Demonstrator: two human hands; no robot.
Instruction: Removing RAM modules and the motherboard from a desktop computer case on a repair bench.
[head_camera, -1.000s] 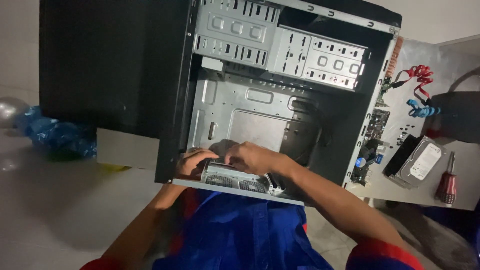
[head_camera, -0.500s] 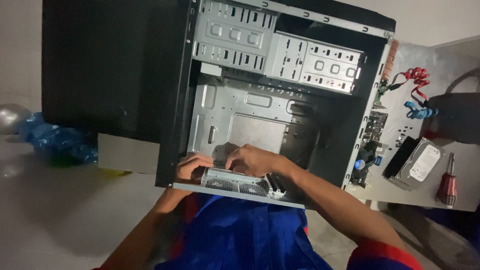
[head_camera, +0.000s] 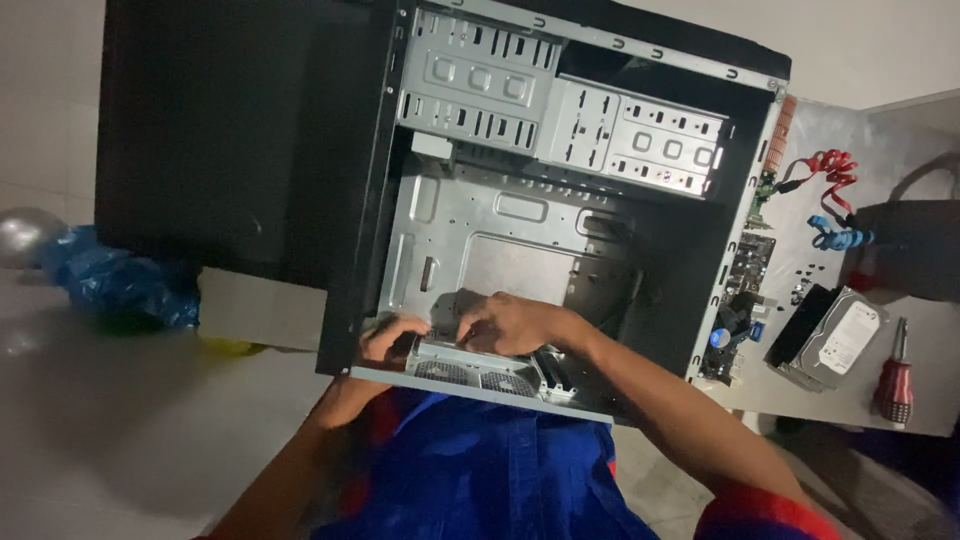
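Clearly, the power supply unit (head_camera: 478, 365) sits at the near, 6 o'clock edge of the open computer case (head_camera: 540, 240), its long axis going from 9 to 3 o'clock. The left hand (head_camera: 388, 338) curls its fingers on its 9 o'clock end; the right hand (head_camera: 510, 323) presses closed fingers on top, directly above it.

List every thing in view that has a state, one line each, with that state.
Computer case: side open, main bay bare of boards.
Power supply: low in the case's near corner, both hands on it.
Left hand: grip on the power supply's left edge.
Right hand: lying on top of the power supply.
Motherboard: out of the case, beside it.
Hard drive: loose on the table.
Screwdriver: lying unused.
Red cable: unplugged, loose.
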